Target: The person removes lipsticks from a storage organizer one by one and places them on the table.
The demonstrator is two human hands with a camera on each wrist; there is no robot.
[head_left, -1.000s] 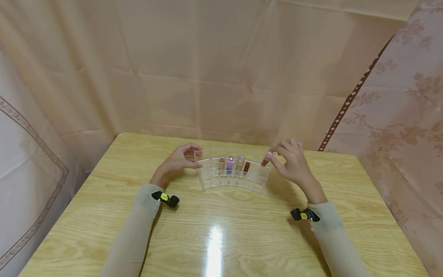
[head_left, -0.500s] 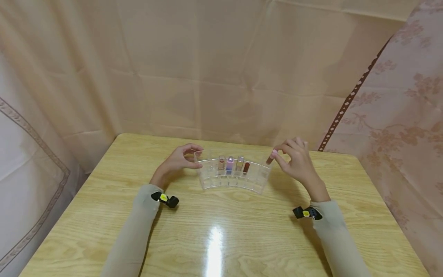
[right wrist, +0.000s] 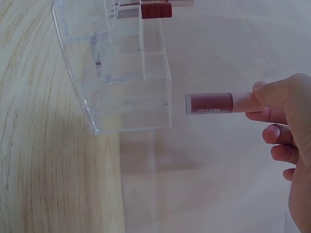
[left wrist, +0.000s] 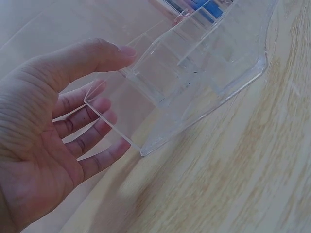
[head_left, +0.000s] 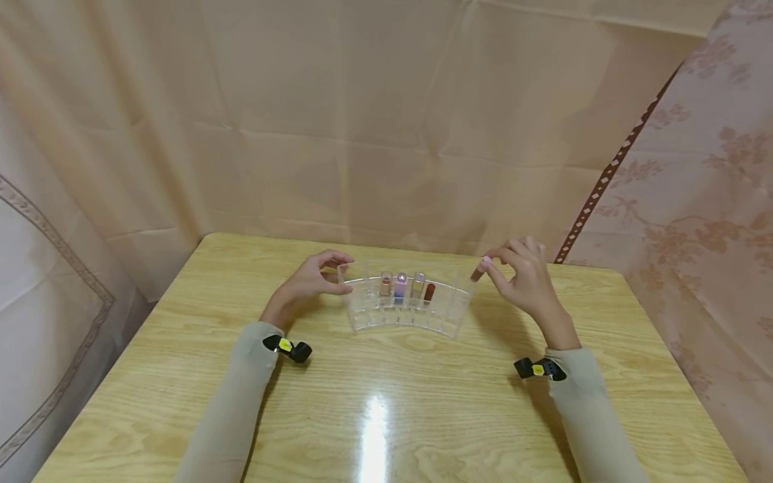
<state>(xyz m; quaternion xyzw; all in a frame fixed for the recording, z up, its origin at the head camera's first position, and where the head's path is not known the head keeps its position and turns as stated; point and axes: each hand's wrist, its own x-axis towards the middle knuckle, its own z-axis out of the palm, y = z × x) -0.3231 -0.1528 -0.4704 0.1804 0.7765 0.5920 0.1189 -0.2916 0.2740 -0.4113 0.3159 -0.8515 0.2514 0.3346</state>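
Note:
A curved, tiered clear acrylic lipstick organizer (head_left: 410,316) stands on the table. My left hand (head_left: 317,274) grips its left end; in the left wrist view the thumb (left wrist: 104,57) lies along the front and the fingers sit behind the clear side wall. My right hand (head_left: 524,276) pinches a lip gloss tube (right wrist: 211,103) by its pink cap, just off the organizer's right end. The tube is dusky rose with small white lettering and hangs tilted. Upright in the back row are a dark red lipstick (head_left: 429,292), a purple-blue tube (head_left: 400,288) and two clear-capped tubes (head_left: 386,284).
The wood-grain table (head_left: 314,416) carries a bright light reflection near its front. Behind it hangs a beige curtain (head_left: 386,134), with a floral cloth (head_left: 712,181) at the right. Small black cameras are strapped to both sleeves (head_left: 235,396).
My right hand has drawn the lip gloss to the right, from over the organizer's right end compartment to just outside it. My left hand and the organizer stay in place.

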